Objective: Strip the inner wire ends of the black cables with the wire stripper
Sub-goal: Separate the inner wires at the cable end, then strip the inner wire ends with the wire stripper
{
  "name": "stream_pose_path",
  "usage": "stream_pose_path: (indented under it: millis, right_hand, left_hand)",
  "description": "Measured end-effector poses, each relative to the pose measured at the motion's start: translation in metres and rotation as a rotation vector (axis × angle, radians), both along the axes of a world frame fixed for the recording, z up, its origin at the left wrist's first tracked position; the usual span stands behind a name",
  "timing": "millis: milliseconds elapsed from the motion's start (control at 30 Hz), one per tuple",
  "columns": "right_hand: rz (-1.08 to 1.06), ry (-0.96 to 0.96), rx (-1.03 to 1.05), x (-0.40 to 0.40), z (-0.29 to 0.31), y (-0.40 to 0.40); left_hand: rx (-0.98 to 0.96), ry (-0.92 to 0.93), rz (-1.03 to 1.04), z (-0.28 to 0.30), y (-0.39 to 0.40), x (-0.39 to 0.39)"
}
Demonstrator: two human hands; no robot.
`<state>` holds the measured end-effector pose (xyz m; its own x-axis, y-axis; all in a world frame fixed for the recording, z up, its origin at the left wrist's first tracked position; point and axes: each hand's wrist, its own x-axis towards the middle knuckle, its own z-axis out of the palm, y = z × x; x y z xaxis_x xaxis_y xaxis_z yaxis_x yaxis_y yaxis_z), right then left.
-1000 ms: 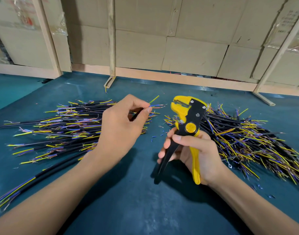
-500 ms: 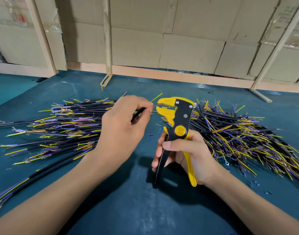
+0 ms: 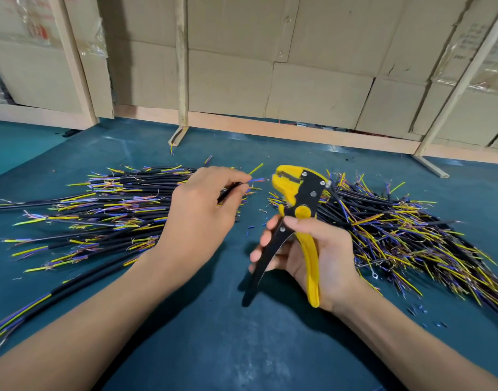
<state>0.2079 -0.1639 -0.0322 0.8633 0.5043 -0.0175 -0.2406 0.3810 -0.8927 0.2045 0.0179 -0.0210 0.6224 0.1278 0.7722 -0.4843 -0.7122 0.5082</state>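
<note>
Fingers (image 3: 243,187) of the left hand (image 3: 198,215) pinched one black cable (image 3: 228,193) near its end, thumb and forefinger pressed together on the sheath, so that the cable's coloured inner wires (image 3: 256,179) stuck out toward the wire stripper (image 3: 294,221). Those wire tips lay just beside the stripper's yellow head, apart from it by a small gap. Around the stripper's two handles curled the right hand (image 3: 312,255): the yellow handle lay against the palm, the black handle rested on the fingertips, and the thumb crossed over just below the round yellow pivot. Both handles stood spread apart, and the head pointed up and away from the person, tilted slightly toward the pinched cable. Left of the stripper, under and beyond the left hand, lay a pile of black cables (image 3: 109,210) with yellow, blue and purple wire ends splayed out on the dark teal table (image 3: 214,348). Right of the stripper lay a second pile (image 3: 397,235), denser and more tangled, touching the back of the right hand. Small bits of cut insulation (image 3: 250,230) were scattered on the table just left of the stripper. Beyond the stripper, cardboard boxes (image 3: 312,94) stood behind a wooden frame (image 3: 182,66).
</note>
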Motion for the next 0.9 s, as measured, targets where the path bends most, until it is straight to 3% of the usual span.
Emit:
stream_pose_path:
  millis: [133,333,533,600,633,700,767,833,900]
  right_hand:
    - [-0.038,0.093,0.053,0.003,0.002,0.001]
    - [-0.033,0.116,-0.013,0.003,0.005,0.003]
    - [-0.052,0.137,0.064,0.003,0.006,-0.003]
    - [-0.058,0.165,0.108,0.003,0.006,-0.004]
    - [-0.061,0.179,0.13,0.003,0.006,-0.005]
    - [-0.066,0.206,0.181,0.004,0.006,-0.005]
    - [-0.075,0.226,0.222,0.005,0.006,-0.005]
    - [-0.078,0.218,0.254,0.007,0.005,-0.006]
    - [-0.075,0.206,0.289,0.007,0.005,-0.007]
  left_hand:
    - [-0.011,0.029,0.065,0.017,0.004,0.006]
    - [0.011,-0.025,-0.184,0.058,-0.042,0.025]
    - [0.396,0.293,-0.553,0.082,-0.083,0.043]
    - [0.352,0.318,-0.465,0.081,-0.054,0.048]
    - [0.369,0.367,-0.327,0.077,-0.032,0.054]
    - [0.622,0.641,0.065,0.066,0.016,0.058]
    - [0.814,0.951,0.279,0.049,0.048,0.049]
    - [0.743,0.941,0.24,0.032,0.06,0.039]
    - [0.614,0.759,0.196,0.018,0.064,0.034]
